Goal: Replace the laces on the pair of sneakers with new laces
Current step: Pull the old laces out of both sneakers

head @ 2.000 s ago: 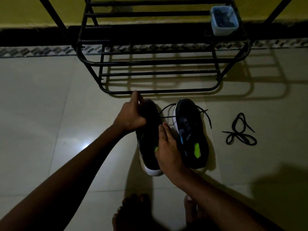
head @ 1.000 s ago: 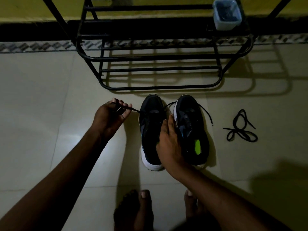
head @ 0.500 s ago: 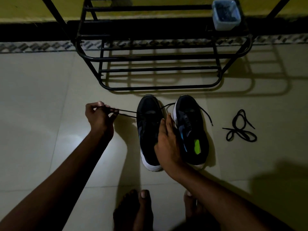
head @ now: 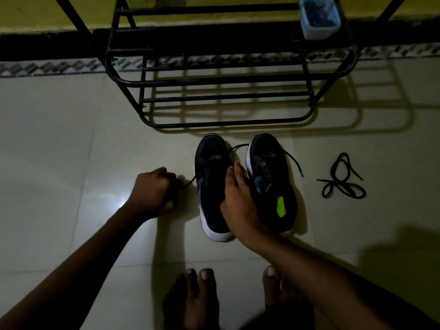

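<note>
Two black sneakers stand side by side on the tiled floor, toes toward the rack. The left sneaker [head: 210, 177] has a white heel. The right sneaker [head: 269, 172] still carries a lace whose ends trail out to both sides. My left hand [head: 154, 191] is a fist low by the floor, left of the left sneaker, and grips a black lace [head: 190, 183] that runs from that shoe. My right hand [head: 238, 198] grips the left sneaker's inner side at its opening, between the two shoes. A loose black lace [head: 341, 181] lies coiled on the floor to the right.
A black metal shoe rack [head: 226, 91] stands just beyond the sneakers against the wall. A small plastic container [head: 319, 17] sits on its upper right shelf. My bare feet [head: 197, 298] are at the bottom of the view.
My left hand left the left sneaker's toe, pulled the lace out to the left, then dropped lower toward the floor with it. My right hand stayed on the sneaker.
</note>
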Motion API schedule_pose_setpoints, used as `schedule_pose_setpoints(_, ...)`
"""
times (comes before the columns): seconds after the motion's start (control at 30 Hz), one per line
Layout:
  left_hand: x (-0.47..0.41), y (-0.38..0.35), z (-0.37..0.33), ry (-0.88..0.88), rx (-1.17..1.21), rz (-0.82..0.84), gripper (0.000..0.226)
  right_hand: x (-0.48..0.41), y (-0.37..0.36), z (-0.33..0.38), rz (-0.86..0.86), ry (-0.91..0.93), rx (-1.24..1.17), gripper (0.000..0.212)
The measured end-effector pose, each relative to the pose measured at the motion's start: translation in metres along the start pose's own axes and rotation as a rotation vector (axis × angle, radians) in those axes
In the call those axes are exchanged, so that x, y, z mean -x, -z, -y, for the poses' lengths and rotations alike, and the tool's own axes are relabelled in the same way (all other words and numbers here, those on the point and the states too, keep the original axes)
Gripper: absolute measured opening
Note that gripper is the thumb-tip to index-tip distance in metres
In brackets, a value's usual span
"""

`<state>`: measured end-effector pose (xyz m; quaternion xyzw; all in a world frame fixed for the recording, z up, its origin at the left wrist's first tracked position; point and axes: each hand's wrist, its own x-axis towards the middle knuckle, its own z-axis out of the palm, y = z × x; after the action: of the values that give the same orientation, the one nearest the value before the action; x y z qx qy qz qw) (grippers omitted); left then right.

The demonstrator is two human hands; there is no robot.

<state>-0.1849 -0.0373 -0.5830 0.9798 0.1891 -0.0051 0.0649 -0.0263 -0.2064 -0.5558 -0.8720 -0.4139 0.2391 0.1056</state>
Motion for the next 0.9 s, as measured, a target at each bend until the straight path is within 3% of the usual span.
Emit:
schedule_pose_setpoints(0.17,0.002,-0.004,0.000,0.000,-0.080,0.135,0.024,0.000,0.004,-0.003,-0.041,0.007,-0.112,0.069)
schedule_pose_setpoints(0.33,0.000,0.006,-0.013,0.139,0.338,-0.021,0.054,-0.006,0.010,-0.006,-0.160,-0.016,-0.398,0.048)
schedule_pose_setpoints(0.43,-0.014,0.014,-0.031,0.105,0.550,-0.001,0.068,-0.028,0.020,-0.009,-0.157,-0.040,-0.414,0.039)
schedule_pose_setpoints(0.53,-0.024,0.012,-0.040,0.039,0.523,0.071,0.075,-0.052,0.024,-0.015,-0.122,0.022,-0.362,0.034)
schedule_pose_setpoints(0.77,-0.028,0.007,-0.044,0.009,0.557,-0.031,0.067,-0.082,0.028,-0.027,-0.106,0.177,-0.369,0.015)
schedule_pose_setpoints(0.9,-0.031,0.002,-0.042,0.042,0.413,-0.005,0.079,-0.086,0.032,-0.022,-0.070,0.299,-0.188,0.020)
